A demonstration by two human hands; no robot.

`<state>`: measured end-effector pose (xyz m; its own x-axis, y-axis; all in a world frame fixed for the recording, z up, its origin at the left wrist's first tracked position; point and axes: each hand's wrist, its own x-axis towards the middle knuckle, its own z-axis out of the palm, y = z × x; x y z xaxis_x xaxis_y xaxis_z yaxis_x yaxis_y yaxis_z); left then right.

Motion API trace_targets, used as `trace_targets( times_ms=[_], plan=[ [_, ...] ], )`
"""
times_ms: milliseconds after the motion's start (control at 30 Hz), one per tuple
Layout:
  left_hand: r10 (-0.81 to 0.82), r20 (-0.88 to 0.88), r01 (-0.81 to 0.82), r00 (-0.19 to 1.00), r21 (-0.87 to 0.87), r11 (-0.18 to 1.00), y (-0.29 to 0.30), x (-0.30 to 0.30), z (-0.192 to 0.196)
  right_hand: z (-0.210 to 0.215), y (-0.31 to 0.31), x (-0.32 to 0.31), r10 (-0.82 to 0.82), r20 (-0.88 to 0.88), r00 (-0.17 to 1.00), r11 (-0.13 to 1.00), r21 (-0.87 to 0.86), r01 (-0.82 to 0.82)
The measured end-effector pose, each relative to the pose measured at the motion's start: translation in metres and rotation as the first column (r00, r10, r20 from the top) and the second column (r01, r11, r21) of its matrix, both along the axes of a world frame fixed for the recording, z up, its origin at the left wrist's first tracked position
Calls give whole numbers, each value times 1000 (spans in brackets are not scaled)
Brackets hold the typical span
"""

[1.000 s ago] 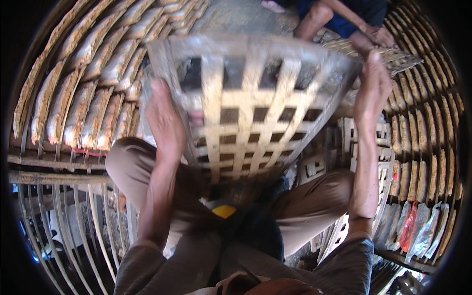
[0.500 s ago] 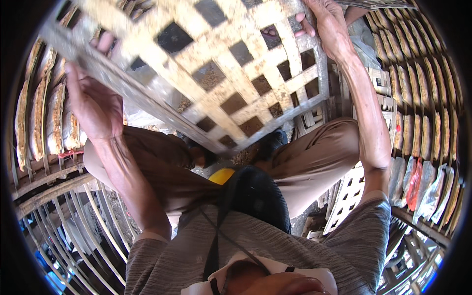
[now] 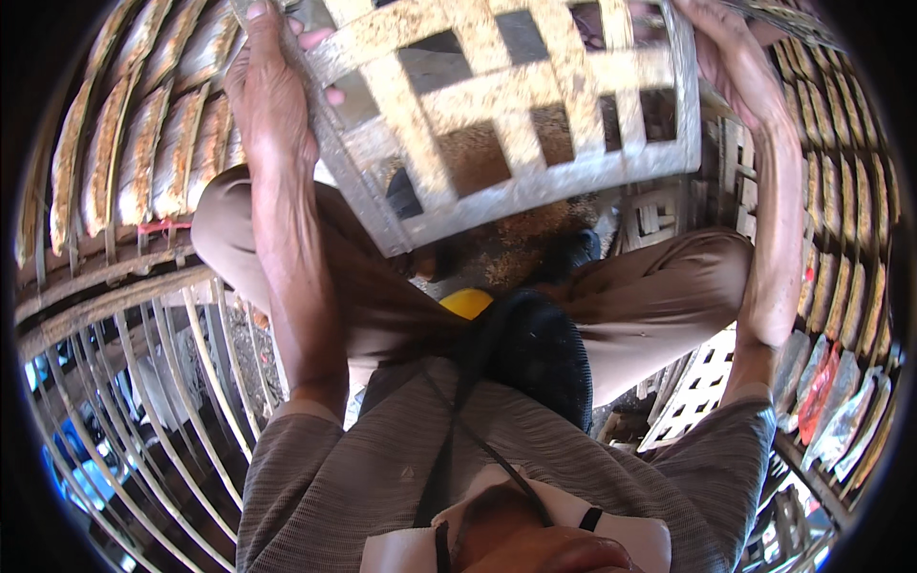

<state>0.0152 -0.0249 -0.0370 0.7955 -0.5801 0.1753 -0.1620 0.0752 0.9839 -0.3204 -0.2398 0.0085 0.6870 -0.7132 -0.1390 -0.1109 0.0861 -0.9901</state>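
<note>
A woven lattice panel [image 3: 468,101] of pale, stained flat strips in a grey wooden frame is held up before me, its far part cut off by the upper rim. My left hand [image 3: 272,95] is closed on the frame's left side, with fingertips showing through behind the edge. At the upper right my right hand [image 3: 734,59] grips the opposite side; its fingers are partly hidden by the frame. The panel's near edge hangs above the ground between my bent knees, higher at the right end than at the left.
Slatted racks with rows of pale, brown-edged pieces stand at left [image 3: 138,158] and right [image 3: 821,186]. Curved bars [image 3: 177,382] fill the lower left. Clear and red plastic [image 3: 819,387] hangs at right. A yellow object [image 3: 466,304] lies between my legs, near brown crumbs [image 3: 535,222].
The panel has turned so its near edge lies more level, and it has moved up. My left hand has come up and closed on its side; my right hand has shifted right with it.
</note>
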Motion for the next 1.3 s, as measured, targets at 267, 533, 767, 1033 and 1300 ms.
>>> trace_targets(
  times_ms=[267, 533, 767, 1033, 1300],
  plan=[
    [-6, -233, -25, 972, -130, 991, 7, 36, -14, -4, 25, 6, -6, -221, 975, 983, -180, -35],
    [14, -258, -41, 966, -99, 994, 9, 36, -14, -4, 15, 14, -397, -332, 856, 706, -706, 53],
    [87, -221, -109, 971, -88, 990, 12, 23, -4, -3, 86, 40, 202, -99, 974, 138, -982, -128],
    [134, -176, -131, 975, 32, 991, 11, 9, 8, -6, 103, 48, 260, -372, 891, 155, -895, -419],
    [152, -130, -138, 980, 106, 985, 9, 5, 12, -10, 113, 54, 185, -325, 928, 71, -937, -342]
  ],
)
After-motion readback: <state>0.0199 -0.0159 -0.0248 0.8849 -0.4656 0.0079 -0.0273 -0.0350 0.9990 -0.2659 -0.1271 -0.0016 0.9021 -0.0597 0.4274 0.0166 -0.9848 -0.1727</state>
